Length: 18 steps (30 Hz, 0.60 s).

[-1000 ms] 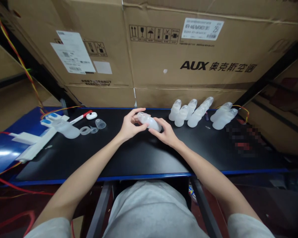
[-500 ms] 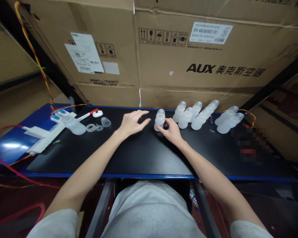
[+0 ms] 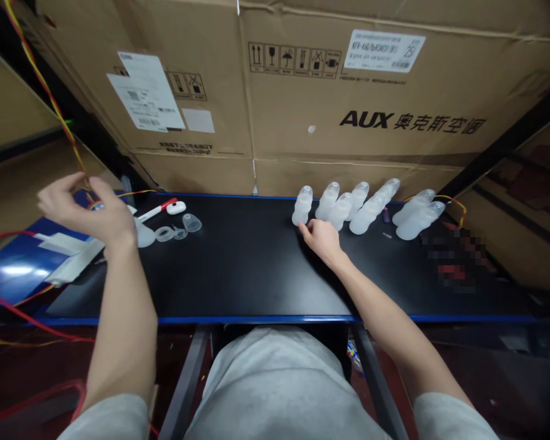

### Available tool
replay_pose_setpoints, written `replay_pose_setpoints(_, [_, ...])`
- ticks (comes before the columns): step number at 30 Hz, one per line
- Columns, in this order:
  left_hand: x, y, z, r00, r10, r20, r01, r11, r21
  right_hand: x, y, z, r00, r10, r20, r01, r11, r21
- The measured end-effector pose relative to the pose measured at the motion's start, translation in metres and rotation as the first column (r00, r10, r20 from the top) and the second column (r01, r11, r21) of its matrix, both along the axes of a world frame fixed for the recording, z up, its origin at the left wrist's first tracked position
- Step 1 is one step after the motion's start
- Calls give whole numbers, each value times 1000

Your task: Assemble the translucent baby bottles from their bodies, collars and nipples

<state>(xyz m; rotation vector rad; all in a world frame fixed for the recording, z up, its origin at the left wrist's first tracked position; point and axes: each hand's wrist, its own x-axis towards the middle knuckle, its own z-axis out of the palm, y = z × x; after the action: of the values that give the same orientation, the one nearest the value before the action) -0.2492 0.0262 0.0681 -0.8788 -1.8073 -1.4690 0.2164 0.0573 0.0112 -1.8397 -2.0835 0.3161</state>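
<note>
At the far middle of the smooth tabletop (image 3: 252, 275), a frosted, waisted bottle (image 3: 302, 206) stands upright. The right hand (image 3: 324, 239) curls by its base, contact unclear; the left hand (image 3: 103, 219), bent loosely, partly hides a rounded bottle (image 3: 145, 236) at left, any pinch impossible to tell.

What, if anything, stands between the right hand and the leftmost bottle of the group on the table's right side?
Nothing visible does: the right hand is close to the base of the leftmost bottle, though contact is hard to confirm. The neighbouring bottles stand to the right of it, not between them.
</note>
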Motion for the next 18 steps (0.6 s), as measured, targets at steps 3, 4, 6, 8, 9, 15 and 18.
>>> replay_pose_setpoints(3, [-17,7,-21,948,-158,276,130,985,116,-3,-3,2,991,129,41,-130,991,11])
replay_pose_setpoints(4, [-21,10,-26,894,-237,379,198,970,138,-4,-3,1,987,153,49,-154,988,12])
replay_pose_setpoints(6, [-28,14,-34,771,-352,531,315,935,162,-6,-2,-1,985,154,72,-155,988,3])
replay_pose_setpoints(8, [-33,17,-40,691,-404,599,385,907,168,-7,1,-3,988,129,86,-129,992,-9])
replay_pose_setpoints(9, [-34,17,-42,685,-411,601,397,903,165,-7,2,-3,989,117,86,-116,993,-12])
replay_pose_setpoints(15, [-26,17,-54,794,-406,452,420,904,73,-4,3,-4,993,96,70,-96,995,-10])
replay_pose_setpoints(18, [-21,17,-59,807,-433,401,470,883,7,-5,6,-4,988,123,89,-123,992,0])
